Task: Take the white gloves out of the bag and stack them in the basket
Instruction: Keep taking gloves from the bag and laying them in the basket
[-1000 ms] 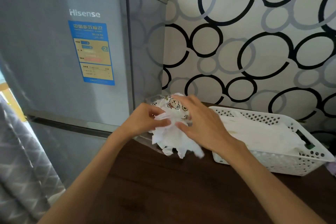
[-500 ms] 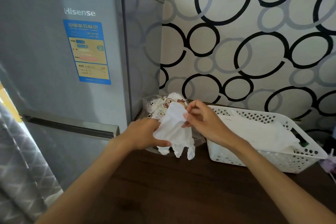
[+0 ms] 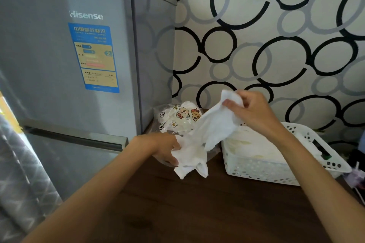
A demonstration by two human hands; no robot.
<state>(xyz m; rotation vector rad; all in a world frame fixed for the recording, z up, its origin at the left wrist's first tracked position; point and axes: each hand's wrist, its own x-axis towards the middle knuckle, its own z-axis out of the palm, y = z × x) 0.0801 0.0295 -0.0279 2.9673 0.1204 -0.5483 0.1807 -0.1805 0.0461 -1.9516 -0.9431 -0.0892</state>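
A white glove [image 3: 205, 134] is stretched between my two hands above the dark wooden table [image 3: 197, 213]. My right hand [image 3: 254, 112] pinches its cuff end, raised high. My left hand [image 3: 166, 148] grips its lower part, with the glove's fingers dangling below. Behind them lies the clear bag [image 3: 177, 118] printed with cartoon stickers, still holding white cloth. To the right stands the white perforated basket [image 3: 256, 169], with several white gloves [image 3: 256, 144] stacked flat inside.
A grey Hisense fridge [image 3: 79, 65] stands close on the left, its side next to the bag. The wall with black and grey circles [image 3: 276, 45] is behind. A grey patterned cloth [image 3: 17, 173] hangs at far left. Small dark items [image 3: 355, 156] sit right of the basket.
The glove has come out of the bag. My right hand has lifted its end up and to the right, pulling it long, while my left hand stayed low holding the other end.
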